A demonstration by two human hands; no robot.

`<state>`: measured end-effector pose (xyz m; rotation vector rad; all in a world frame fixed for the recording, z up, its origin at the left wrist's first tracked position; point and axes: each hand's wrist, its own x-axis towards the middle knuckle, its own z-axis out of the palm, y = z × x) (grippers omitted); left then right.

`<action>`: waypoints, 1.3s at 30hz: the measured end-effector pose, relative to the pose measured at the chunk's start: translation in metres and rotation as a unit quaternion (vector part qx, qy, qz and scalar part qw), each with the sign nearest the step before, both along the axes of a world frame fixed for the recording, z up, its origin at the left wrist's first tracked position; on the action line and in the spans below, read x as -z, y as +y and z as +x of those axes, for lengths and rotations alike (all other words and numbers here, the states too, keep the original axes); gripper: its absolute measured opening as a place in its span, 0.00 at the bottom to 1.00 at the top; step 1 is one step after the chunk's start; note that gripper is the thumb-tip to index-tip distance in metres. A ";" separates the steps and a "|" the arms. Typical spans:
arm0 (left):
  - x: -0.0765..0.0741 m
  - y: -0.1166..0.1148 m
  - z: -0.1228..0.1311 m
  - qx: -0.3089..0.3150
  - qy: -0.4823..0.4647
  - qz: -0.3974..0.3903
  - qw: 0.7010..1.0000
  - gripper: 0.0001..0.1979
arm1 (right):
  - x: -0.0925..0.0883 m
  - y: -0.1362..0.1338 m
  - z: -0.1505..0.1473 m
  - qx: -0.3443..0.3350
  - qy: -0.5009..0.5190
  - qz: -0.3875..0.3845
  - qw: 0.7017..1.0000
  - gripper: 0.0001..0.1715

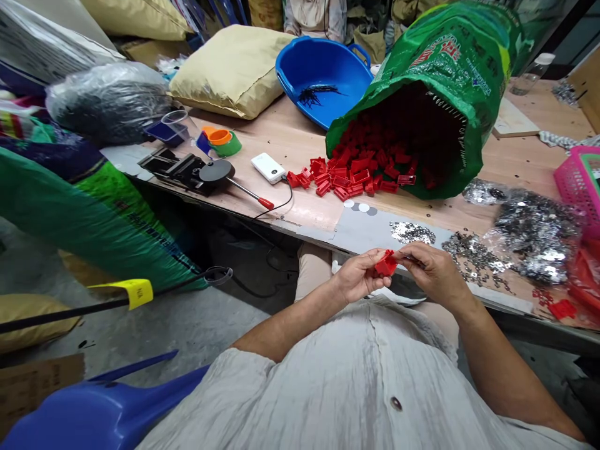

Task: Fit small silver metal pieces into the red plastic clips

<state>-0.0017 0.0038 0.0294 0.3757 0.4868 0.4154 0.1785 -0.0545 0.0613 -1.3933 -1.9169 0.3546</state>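
Note:
Over my lap, my left hand (pixel 363 275) grips a small red plastic part (pixel 386 264) between thumb and fingers. My right hand (pixel 429 270) is closed in a pinch against the part's right side; whatever sits in its fingertips is too small to make out. Beyond the hands, many similar red parts (pixel 356 172) spill from the mouth of a green woven sack (pixel 487 119). Close to my right hand lie a pile of shiny flat metal pieces (pixel 412 233) and a darker heap of small metal pieces (pixel 478 256).
A hand press with a red-tipped lever (pixel 215 172) stands at the left table edge, beside a white power bank (pixel 268 167) with a cable. Behind are a blue basin (pixel 323 69) and a stuffed sack (pixel 229 69). Bagged metal pieces (pixel 534 231) and a pink basket (pixel 579 187) sit right.

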 end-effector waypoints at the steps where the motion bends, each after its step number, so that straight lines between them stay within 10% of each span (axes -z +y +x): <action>1: 0.000 0.000 0.000 -0.003 0.001 -0.003 1.000 0.07 | 0.000 0.000 0.001 -0.006 0.000 -0.005 1.000 0.09; 39: 0.001 -0.003 0.003 -0.006 -0.006 -0.027 1.000 0.08 | 0.012 -0.004 0.007 -0.050 -0.004 0.028 0.998 0.09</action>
